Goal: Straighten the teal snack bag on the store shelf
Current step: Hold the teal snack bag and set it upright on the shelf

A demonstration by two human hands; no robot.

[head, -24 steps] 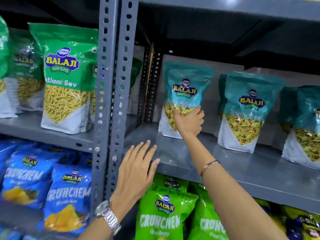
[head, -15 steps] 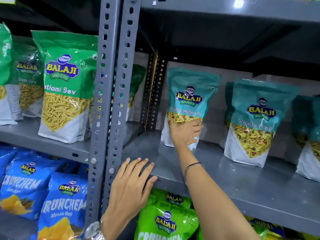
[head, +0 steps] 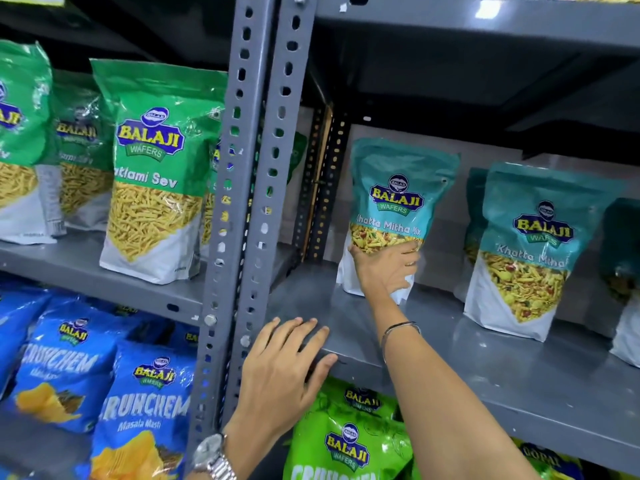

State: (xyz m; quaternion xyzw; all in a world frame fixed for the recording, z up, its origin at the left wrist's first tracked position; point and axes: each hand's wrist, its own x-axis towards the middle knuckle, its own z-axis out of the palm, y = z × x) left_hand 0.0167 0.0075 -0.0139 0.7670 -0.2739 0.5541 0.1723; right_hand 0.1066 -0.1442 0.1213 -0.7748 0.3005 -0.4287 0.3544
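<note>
My right hand (head: 386, 268) is up on the grey shelf (head: 519, 368), grip clamped on the lower front of the teal snack bag (head: 398, 202), fingers wrapped across the clear window where the mix shows and down onto the white base. The bag stands at the left end of its row, just right of the dark slotted upright at the back, and it leans a little, top tipped toward the right. Next to it, apart, stands a second teal bag (head: 530, 247), and there are more teal packs further right at the frame edge. A thin bangle (head: 401, 329) sits on my right wrist.

My left hand (head: 287, 372) lies flat on the front lip of the same shelf, fingers spread apart and holding nothing, right beside the grey perforated post (head: 242, 216). My wristwatch (head: 211, 455) shows at the bottom edge.

On the other side of that post, the green sev bag (head: 156, 174) stands upright on its own shelf with more green packs behind and to the left. Below those, blue chip bags (head: 138, 403) are packed together. Under my right forearm, a lime green bag (head: 346, 445) sits on the shelf beneath.
</note>
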